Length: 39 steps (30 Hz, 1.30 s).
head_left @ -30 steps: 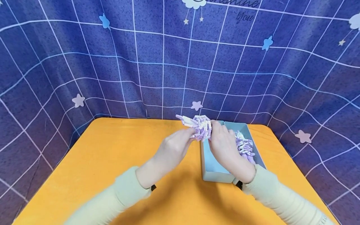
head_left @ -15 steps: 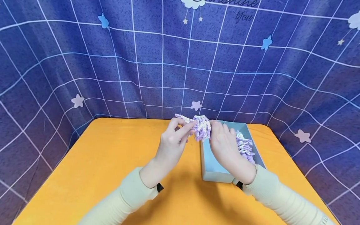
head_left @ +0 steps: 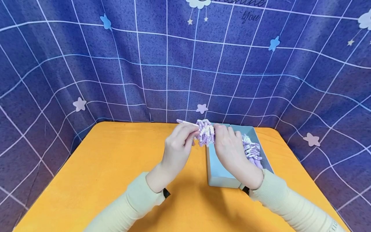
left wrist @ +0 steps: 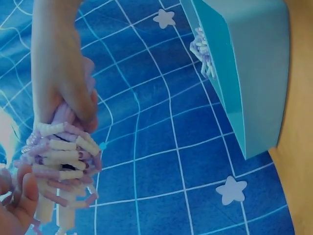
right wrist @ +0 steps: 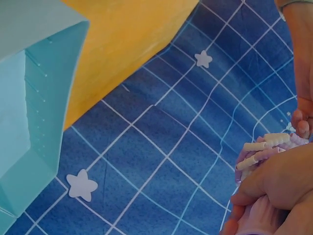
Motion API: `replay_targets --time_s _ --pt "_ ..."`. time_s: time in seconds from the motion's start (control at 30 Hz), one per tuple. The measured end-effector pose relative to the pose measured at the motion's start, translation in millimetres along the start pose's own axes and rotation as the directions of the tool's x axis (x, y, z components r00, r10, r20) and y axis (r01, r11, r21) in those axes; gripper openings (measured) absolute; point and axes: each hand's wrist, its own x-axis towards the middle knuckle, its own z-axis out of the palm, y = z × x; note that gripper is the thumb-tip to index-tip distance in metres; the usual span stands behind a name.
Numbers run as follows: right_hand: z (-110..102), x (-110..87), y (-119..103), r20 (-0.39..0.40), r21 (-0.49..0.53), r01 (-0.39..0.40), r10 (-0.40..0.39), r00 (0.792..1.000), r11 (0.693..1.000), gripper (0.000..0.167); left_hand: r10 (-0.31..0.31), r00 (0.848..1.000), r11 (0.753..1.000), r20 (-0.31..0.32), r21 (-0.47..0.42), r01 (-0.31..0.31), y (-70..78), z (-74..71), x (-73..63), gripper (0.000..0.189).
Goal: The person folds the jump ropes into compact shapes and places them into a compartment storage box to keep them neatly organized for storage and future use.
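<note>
A bunch of lilac-and-white ribbed strands (head_left: 206, 132) is raised between the two hands, at the box's left side in the head view. My right hand (head_left: 230, 145) grips its smooth lilac part, which shows below that hand's fingers in the right wrist view. My left hand (head_left: 178, 146) pinches at the bunch's left side, thumb against fingers. From there a pale strand (head_left: 182, 121) sticks out past its fingertips. Loose strand ends (left wrist: 63, 161) droop around the bunch in the left wrist view. The left fingers (left wrist: 27, 193) are right beside them.
A light blue two-part box (head_left: 221, 182) stands on the orange tabletop (head_left: 116, 167), under and beside the right forearm. Similar lilac-and-white strands (head_left: 251, 149) lie in its right compartment. A blue gridded curtain (head_left: 162, 77) with stars hangs behind the table.
My left hand has turned upward, its fingers now seen pinching at the bunch's left side. The bunch has shifted slightly left. My right hand keeps its grip almost in place.
</note>
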Motion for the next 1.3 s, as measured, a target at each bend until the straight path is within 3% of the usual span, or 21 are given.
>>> replay_targets --time_s 0.2,0.4,0.6,0.73,0.83,1.07,1.3 --pt "-1 -0.8 -2 0.044 -0.022 0.002 -0.001 0.999 1.000 0.021 -0.103 0.995 0.995 0.018 0.020 0.102 2.2 -1.7 1.5 0.006" --pt "-4 -0.8 -3 0.084 -0.030 -0.007 0.009 0.996 1.000 0.022 -0.211 0.975 0.977 0.066 0.056 0.207 7.0 -4.6 5.6 0.010" --pt "-5 -3.0 -3 0.103 -0.026 -0.004 0.007 0.995 1.000 0.021 -0.155 0.986 0.985 0.058 0.079 0.151 6.7 -4.1 2.5 0.008" --pt "-4 -2.6 -1 0.079 -0.042 -0.001 0.004 0.997 0.999 0.021 -0.115 0.990 0.992 0.082 0.063 0.110 7.0 -1.4 -1.8 0.028" --pt "-4 -1.6 0 0.060 -0.056 0.001 0.002 0.998 0.998 0.021 -0.118 0.987 0.991 0.110 0.079 0.109 7.6 0.3 -3.9 0.040" --pt "-4 -0.6 2 0.060 -0.074 -0.009 0.014 0.998 0.997 0.022 -0.119 0.986 0.991 0.120 0.077 0.110 4.7 0.4 -5.3 0.022" --pt "-5 -0.3 1 0.097 -0.072 -0.021 0.028 0.995 0.997 0.023 -0.141 0.983 0.985 0.114 0.120 0.127 5.3 1.4 -6.2 0.027"
